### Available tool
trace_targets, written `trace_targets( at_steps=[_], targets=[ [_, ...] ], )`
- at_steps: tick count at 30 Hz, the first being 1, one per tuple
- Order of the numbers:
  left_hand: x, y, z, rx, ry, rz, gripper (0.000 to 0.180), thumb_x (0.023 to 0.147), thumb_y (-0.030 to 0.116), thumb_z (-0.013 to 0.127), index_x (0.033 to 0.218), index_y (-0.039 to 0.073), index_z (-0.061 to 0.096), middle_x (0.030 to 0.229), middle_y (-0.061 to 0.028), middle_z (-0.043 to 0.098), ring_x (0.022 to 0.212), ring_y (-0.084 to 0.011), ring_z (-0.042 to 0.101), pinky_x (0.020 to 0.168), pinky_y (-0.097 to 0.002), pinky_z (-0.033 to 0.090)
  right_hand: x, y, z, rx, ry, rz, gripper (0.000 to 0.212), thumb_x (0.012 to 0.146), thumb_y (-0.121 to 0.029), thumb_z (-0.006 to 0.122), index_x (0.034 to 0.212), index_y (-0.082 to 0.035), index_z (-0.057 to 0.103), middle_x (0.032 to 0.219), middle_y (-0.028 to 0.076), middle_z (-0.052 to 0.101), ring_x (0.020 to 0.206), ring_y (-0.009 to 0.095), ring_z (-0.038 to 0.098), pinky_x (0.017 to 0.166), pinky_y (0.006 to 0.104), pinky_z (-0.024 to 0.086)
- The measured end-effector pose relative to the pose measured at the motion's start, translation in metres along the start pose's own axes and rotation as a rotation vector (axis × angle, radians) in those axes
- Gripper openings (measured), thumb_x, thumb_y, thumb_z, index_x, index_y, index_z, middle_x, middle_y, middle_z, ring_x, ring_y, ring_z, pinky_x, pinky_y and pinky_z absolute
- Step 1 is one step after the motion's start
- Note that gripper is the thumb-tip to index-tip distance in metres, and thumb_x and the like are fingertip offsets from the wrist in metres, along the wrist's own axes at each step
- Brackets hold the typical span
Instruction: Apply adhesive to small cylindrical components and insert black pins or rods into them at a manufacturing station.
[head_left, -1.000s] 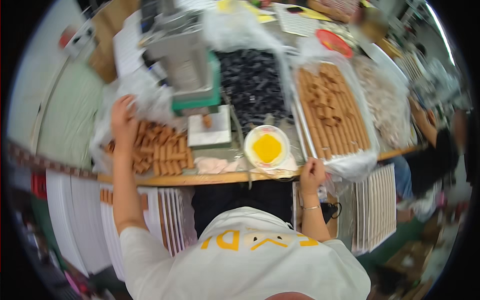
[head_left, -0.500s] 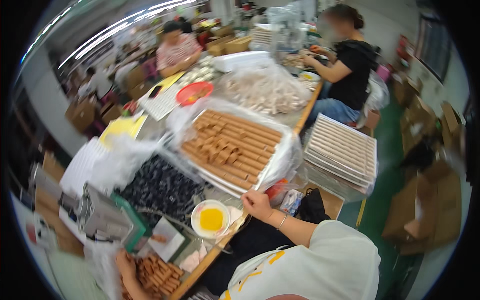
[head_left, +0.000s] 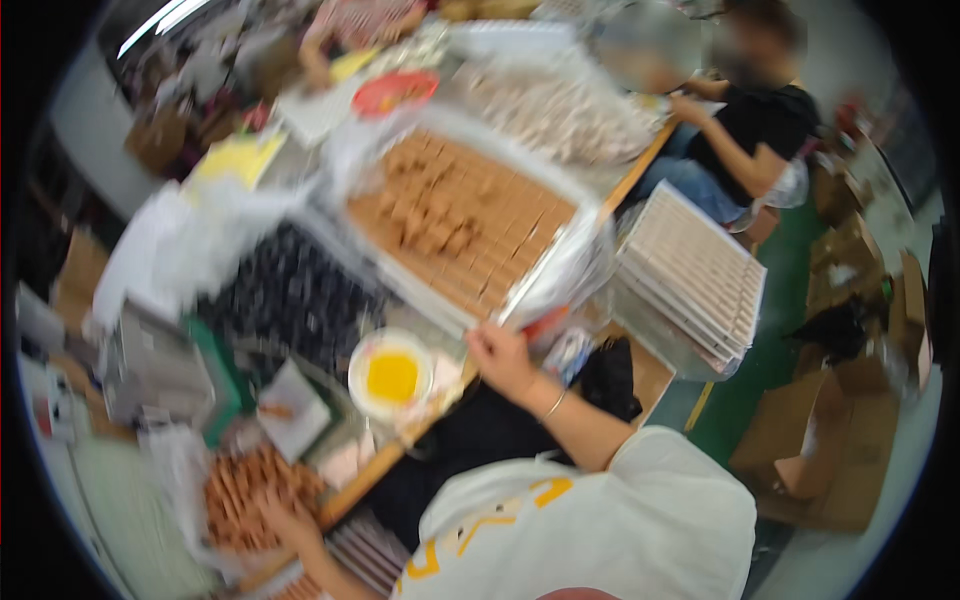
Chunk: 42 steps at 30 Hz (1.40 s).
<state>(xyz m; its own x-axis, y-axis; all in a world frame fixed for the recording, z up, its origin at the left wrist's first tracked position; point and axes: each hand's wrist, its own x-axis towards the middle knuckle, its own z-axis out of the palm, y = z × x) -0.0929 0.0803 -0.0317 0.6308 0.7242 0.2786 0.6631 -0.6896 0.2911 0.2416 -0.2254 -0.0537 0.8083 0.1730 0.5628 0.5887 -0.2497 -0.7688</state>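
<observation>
My left hand (head_left: 287,517) rests on a pile of small brown tube-like pieces (head_left: 240,485) at the lower left, its blurred fingers stretched out and apart. My right hand (head_left: 502,360) is closed at the near corner of a white-rimmed tray (head_left: 447,318); whatever its fingers hold, if anything, is hidden. Rows of brown pieces (head_left: 500,215) fill this tray, with loose ones heaped on top. Between my hands stands a white bowl (head_left: 428,372) with something yellow in it. Beside the brown pile is a grey and green bench machine (head_left: 215,385), a small white block (head_left: 295,410) at its foot.
A heap of black pieces (head_left: 290,285) lies behind the machine. Stacked trays (head_left: 690,280) stand to the right, and a red basin (head_left: 395,92) and bagged pale pieces (head_left: 555,110) lie farther back. Co-workers sit at the far side. Cardboard boxes (head_left: 825,450) line the right.
My left hand has shifted from beside the machine onto the brown pile, its fingers now spread. My right hand stays at the tray corner. The whole view has tilted downward.
</observation>
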Motion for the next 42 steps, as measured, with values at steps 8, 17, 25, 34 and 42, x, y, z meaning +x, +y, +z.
trace_targets(
  at_steps=[8, 17, 25, 34, 42],
  targets=[
    [-0.004, 0.045, -0.01, 0.062, -0.01, 0.087, 0.037, 0.08, 0.002, 0.068, 0.116, 0.001, 0.059, 0.115, -0.0195, 0.057, 0.113, -0.041, 0.05, 0.099, -0.0444, 0.04, 0.063, -0.026, -0.009, 0.03, -0.206, 0.149, 0.006, 0.086, -0.007, 0.065, 0.088, -0.003, 0.068, 0.072, 0.011, 0.061, 0.067, 0.021, 0.063, 0.058, 0.0313, 0.048],
    [-0.013, 0.037, -0.022, -0.202, 0.103, -0.088, 0.026, 0.086, 0.004, 0.068, 0.11, 0.0, 0.06, 0.101, -0.0132, 0.064, 0.1, -0.0267, 0.06, 0.087, -0.0352, 0.046, 0.103, -0.02, 0.098, -0.551, -0.666, -0.351, 0.012, 0.08, -0.011, 0.065, 0.088, -0.011, 0.075, 0.092, 0.016, 0.063, 0.083, 0.032, 0.067, 0.069, 0.0431, 0.053],
    [-0.012, 0.101, -0.018, -1.142, -0.063, -0.217, 0.025, 0.084, -0.004, 0.067, 0.108, 0.001, 0.062, 0.104, -0.006, 0.067, 0.096, -0.0129, 0.063, 0.085, -0.0241, 0.049, 0.1, -0.035, 0.077, -0.275, -0.612, -0.215, 0.016, 0.083, -0.008, 0.066, 0.099, -0.008, 0.069, 0.094, 0.014, 0.06, 0.081, 0.026, 0.063, 0.069, 0.0383, 0.05],
    [0.004, 0.163, 0.014, -1.21, -0.233, -0.102, 0.026, 0.083, -0.007, 0.067, 0.108, 0.0, 0.062, 0.101, -0.0026, 0.067, 0.094, -0.0099, 0.062, 0.082, -0.0231, 0.05, 0.044, -0.069, 0.04, 0.038, -0.716, -0.028, 0.017, 0.08, -0.01, 0.073, 0.097, -0.008, 0.068, 0.087, 0.006, 0.065, 0.075, 0.019, 0.058, 0.07, 0.0312, 0.042],
    [0.009, 0.168, 0.018, -1.072, -0.196, 0.016, 0.025, 0.084, -0.004, 0.068, 0.108, 0.002, 0.065, 0.102, -0.0028, 0.066, 0.093, -0.0101, 0.062, 0.082, -0.0233, 0.049, 0.029, -0.064, 0.058, -0.305, -0.667, -0.678, 0.009, 0.07, -0.016, 0.074, 0.079, -0.017, 0.074, 0.102, -0.002, 0.064, 0.096, 0.017, 0.055, 0.081, 0.0396, 0.034]
  ],
)
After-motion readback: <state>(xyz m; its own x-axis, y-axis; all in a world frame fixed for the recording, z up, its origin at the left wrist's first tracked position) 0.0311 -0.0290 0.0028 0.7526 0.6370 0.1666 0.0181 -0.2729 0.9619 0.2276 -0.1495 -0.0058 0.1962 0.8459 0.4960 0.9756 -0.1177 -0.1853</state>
